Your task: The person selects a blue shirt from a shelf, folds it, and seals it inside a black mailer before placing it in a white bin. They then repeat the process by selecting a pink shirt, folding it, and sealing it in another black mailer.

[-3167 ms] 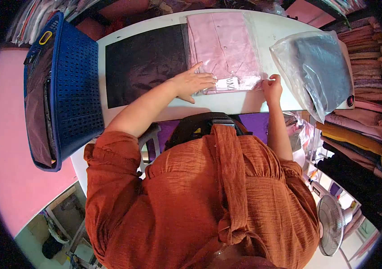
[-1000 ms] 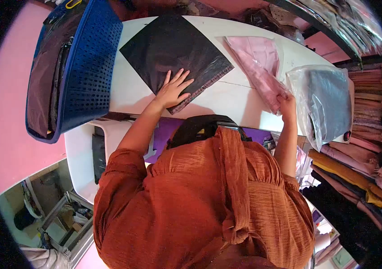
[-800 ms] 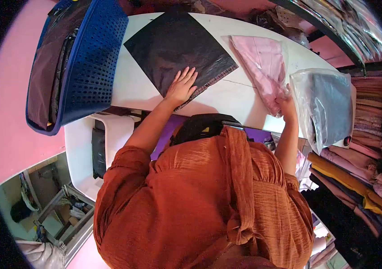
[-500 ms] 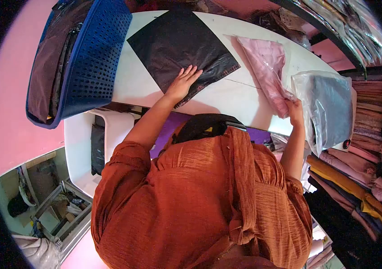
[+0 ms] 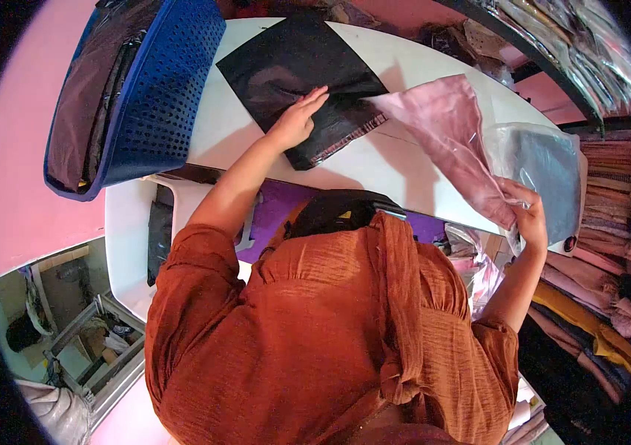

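Note:
My left hand (image 5: 297, 121) rests on a black plastic mailing bag (image 5: 278, 63), fingers stretched out and turned partly on edge. The bag lies diagonally on the white table, its surface creased under the hand. Pinched at one end by my right hand (image 5: 526, 211) is a folded pink cloth (image 5: 445, 126), apparently in a clear sleeve. It is raised off the tabletop at a slant, and its far tip reaches over the black bag's right corner. Close to my right hand lies a grey-blue folded cloth in a clear plastic bag (image 5: 545, 174).
A blue perforated basket (image 5: 163, 96) holding dark packages stands left of the white table (image 5: 245, 152). A white chair (image 5: 126, 252) is below it. Stacked folded fabrics (image 5: 616, 200) line the right side, and a shelf of plastic-wrapped items (image 5: 579, 52) overhangs the upper right.
My right hand has moved right and toward me, lifting and swinging the pink cloth. My left hand has turned from flat to more on edge, and the black bag has shifted slightly.

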A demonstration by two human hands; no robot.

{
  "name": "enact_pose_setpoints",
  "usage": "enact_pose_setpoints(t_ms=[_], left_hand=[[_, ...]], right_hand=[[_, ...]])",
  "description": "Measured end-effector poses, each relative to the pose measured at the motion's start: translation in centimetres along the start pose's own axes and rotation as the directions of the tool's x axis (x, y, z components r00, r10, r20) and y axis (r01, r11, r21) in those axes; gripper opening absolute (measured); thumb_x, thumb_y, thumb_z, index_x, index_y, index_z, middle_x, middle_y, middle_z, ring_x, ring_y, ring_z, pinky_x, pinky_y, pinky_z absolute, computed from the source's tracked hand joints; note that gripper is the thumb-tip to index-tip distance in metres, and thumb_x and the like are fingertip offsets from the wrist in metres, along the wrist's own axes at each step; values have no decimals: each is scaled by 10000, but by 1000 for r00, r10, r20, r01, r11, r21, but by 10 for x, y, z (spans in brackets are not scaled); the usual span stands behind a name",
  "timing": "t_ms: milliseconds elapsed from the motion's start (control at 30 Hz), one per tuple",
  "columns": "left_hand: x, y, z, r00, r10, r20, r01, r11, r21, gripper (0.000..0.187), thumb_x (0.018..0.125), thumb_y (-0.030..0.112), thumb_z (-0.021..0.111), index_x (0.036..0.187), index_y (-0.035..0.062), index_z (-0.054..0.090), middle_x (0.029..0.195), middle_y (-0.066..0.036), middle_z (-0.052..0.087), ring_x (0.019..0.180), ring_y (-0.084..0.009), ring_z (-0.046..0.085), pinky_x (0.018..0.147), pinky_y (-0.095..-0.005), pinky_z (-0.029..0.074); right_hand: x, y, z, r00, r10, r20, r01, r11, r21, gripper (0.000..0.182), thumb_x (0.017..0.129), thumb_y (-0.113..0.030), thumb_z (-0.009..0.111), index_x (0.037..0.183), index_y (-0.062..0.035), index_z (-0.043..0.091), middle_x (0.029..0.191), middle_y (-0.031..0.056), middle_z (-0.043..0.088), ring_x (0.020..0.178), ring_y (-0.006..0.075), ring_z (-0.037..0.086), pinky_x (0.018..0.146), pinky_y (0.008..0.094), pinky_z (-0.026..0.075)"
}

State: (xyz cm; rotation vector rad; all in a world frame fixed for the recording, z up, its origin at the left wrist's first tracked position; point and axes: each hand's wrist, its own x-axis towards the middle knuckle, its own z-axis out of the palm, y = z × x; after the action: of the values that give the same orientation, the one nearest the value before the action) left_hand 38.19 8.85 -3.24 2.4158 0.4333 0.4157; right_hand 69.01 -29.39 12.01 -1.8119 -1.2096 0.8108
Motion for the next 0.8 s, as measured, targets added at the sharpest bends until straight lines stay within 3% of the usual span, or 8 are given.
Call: enact_pose_setpoints(t_ms=[133, 267, 300, 467, 533, 600, 633, 800], left_hand=[[19, 2, -23, 999, -49, -5, 46, 959, -279, 693, 677, -166, 363, 1339, 25, 429, 1446, -133, 357, 1350, -271, 317, 1116, -318, 222], [29, 10, -37, 1000, -15, -27, 5, 942, -336, 747, 646, -175, 329, 1350, 51, 432, 1445, -116, 373, 1344, -232, 337, 1105, -287, 217], [29, 8, -37, 999, -12, -38, -3, 925, -380, 746, 647, -174, 325, 1348, 54, 440, 1442, -108, 382, 1344, -227, 338, 1105, -287, 215], [16, 14, -38, 996, -75, -50, 45, 898, -438, 741, 643, -168, 316, 1342, 40, 448, 1431, -121, 397, 1343, -218, 338, 1099, -271, 204], [9, 9, -36, 994, -99, -50, 63, 878, -474, 739, 641, -165, 314, 1339, 31, 452, 1426, -126, 403, 1342, -211, 339, 1098, -264, 198], [1, 0, -33, 987, -146, -63, 89, 837, -540, 732, 632, -161, 319, 1329, 10, 464, 1417, -129, 413, 1340, -204, 338, 1096, -256, 187], [-5, 0, -32, 971, -240, -3, 170, 694, -699, 731, 625, -165, 319, 1320, 1, 474, 1416, -118, 415, 1340, -199, 337, 1106, -265, 178], [-12, -3, -24, 935, -355, -18, 192, 549, -814, 724, 630, -178, 307, 1306, 5, 490, 1415, -104, 418, 1334, -198, 344, 1118, -284, 185]], right_hand=[[10, -10, 4, 991, -28, 132, 4, 983, 184, 530, 586, 102, 441, 1059, 13, 663, 1110, 188, 639, 1044, 290, 605, 923, 351, 453], [37, -17, 25, 955, 56, 291, -124, 967, 223, 448, 591, -24, 511, 1004, 40, 673, 1021, 181, 669, 997, 268, 619, 880, 325, 467], [47, -11, 33, 950, -10, 312, -50, 982, 185, 421, 618, -35, 554, 1015, 40, 670, 995, 174, 676, 961, 241, 625, 873, 308, 465], [74, 40, 77, 943, 70, 324, -188, 919, 348, 354, 683, -18, 640, 1028, 56, 655, 971, 135, 677, 911, 216, 621, 867, 310, 463], [79, 67, 91, 915, 166, 368, -378, 671, 638, 357, 700, 18, 636, 1053, 71, 631, 984, 127, 668, 920, 213, 617, 871, 300, 458], [75, 75, 95, 920, 175, 352, -376, 649, 662, 361, 719, 26, 629, 1075, 82, 609, 998, 130, 661, 921, 216, 617, 875, 293, 453], [73, 75, 98, 926, 180, 332, -368, 633, 681, 359, 718, 28, 626, 1072, 82, 608, 997, 129, 662, 922, 215, 618, 875, 292, 453], [62, 80, 111, 947, 183, 263, -319, 609, 726, 367, 727, 30, 602, 1090, 78, 603, 1017, 127, 661, 931, 199, 617, 875, 288, 453]])
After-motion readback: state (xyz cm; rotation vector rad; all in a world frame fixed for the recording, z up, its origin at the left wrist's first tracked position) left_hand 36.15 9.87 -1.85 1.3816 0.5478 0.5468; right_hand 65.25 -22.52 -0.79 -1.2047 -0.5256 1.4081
